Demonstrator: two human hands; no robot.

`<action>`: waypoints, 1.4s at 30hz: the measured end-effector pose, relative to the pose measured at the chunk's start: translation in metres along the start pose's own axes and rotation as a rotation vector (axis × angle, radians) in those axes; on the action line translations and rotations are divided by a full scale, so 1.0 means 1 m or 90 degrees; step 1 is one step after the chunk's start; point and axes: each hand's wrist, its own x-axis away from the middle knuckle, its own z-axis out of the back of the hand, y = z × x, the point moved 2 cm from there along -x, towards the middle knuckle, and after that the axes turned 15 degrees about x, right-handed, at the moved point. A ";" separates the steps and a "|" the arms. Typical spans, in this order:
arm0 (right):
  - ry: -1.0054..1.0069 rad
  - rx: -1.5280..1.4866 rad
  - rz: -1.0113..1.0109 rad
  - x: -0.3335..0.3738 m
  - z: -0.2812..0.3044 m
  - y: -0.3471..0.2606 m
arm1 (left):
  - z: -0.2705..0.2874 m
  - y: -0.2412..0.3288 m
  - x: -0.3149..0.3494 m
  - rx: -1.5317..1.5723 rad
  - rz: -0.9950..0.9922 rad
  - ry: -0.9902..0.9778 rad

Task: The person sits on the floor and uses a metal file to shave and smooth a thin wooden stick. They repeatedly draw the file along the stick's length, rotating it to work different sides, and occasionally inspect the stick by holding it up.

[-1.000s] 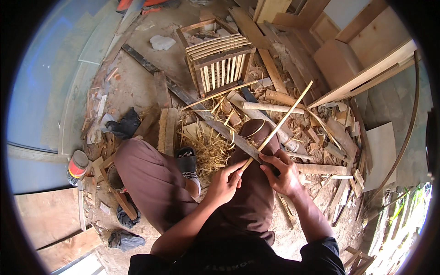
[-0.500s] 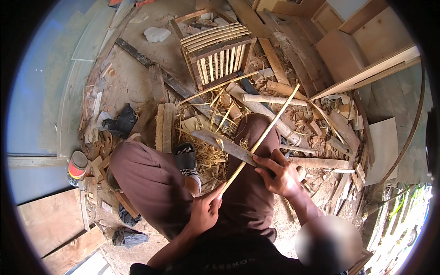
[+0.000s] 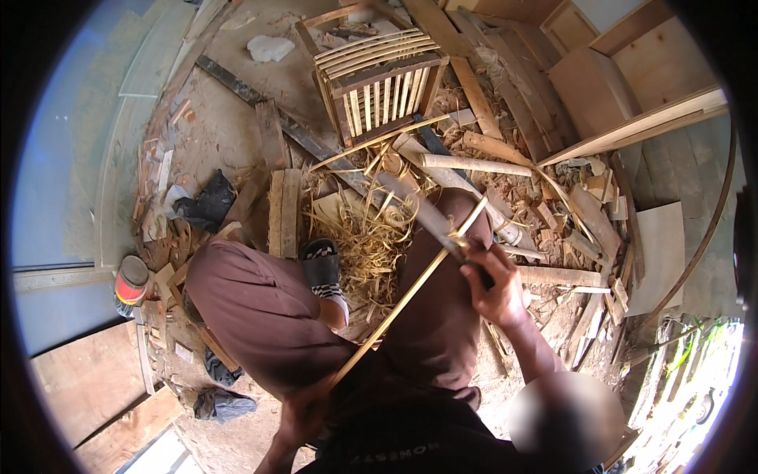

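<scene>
A long, pale bamboo strip slants across my right thigh. My left hand, slightly blurred and close to my waist, is closed round its lower end. Gripped in my right hand is a broad-bladed knife, its handle mostly hidden by the fingers. The blade crosses the strip near the upper end, above my right knee, and motion smears its far part. A thin curled shaving shows where blade and strip meet.
Bamboo shavings heap between my feet. Beyond them stand a slatted wooden frame and cut bamboo poles. Planks and offcuts litter the floor. A can stands at left; wooden cabinetry is at far right.
My left hand has drawn the bamboo strip down toward my waist, so less of it extends past the blade. The knife has turned to a steeper slant, with my right hand slightly further right.
</scene>
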 end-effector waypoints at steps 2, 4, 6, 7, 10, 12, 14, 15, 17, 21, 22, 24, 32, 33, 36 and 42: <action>0.033 -0.022 0.005 -0.006 0.001 0.000 | 0.020 0.002 0.025 0.058 0.026 0.020; 0.032 -0.031 -0.048 -0.005 -0.003 0.007 | 0.039 -0.017 0.051 0.028 0.031 0.006; 0.057 -0.035 -0.076 -0.002 -0.003 0.015 | 0.055 -0.026 0.070 0.029 0.070 0.014; 0.043 -0.047 -0.106 -0.001 -0.002 0.012 | 0.063 -0.022 0.078 0.042 0.113 0.033; 0.051 -0.041 -0.078 0.004 0.003 0.012 | 0.061 -0.012 0.070 0.039 0.100 0.024; -0.031 -0.248 -0.217 0.008 0.006 0.016 | 0.046 -0.003 0.043 0.040 0.136 0.012; -0.022 -0.527 -0.247 0.009 0.007 0.018 | 0.020 0.000 0.008 0.114 -0.036 0.040; -0.027 -0.670 -0.264 0.008 0.015 0.009 | 0.006 0.010 -0.012 0.124 -0.018 0.018; 0.016 -0.350 -0.286 0.006 0.023 0.005 | -0.023 0.034 -0.054 0.163 -0.036 -0.024; 0.027 -0.069 -0.027 -0.002 0.041 -0.012 | -0.085 0.023 -0.119 0.334 -0.038 -0.093; 0.043 -0.041 0.034 0.002 0.037 -0.012 | -0.097 0.024 -0.129 0.354 -0.004 -0.086; 0.030 -0.051 0.045 0.010 0.027 -0.018 | -0.106 0.031 -0.141 0.398 0.042 -0.085; -0.025 0.017 0.033 0.027 0.013 -0.020 | -0.108 0.044 -0.148 0.447 0.087 -0.085; -0.030 0.016 0.041 0.026 0.012 -0.021 | -0.108 0.037 -0.147 0.437 0.055 -0.079; -0.022 0.029 0.064 0.024 0.009 -0.021 | -0.106 0.017 -0.141 0.412 0.001 -0.068; -0.050 0.046 0.039 0.023 0.004 -0.017 | -0.084 0.020 -0.119 0.370 -0.016 -0.055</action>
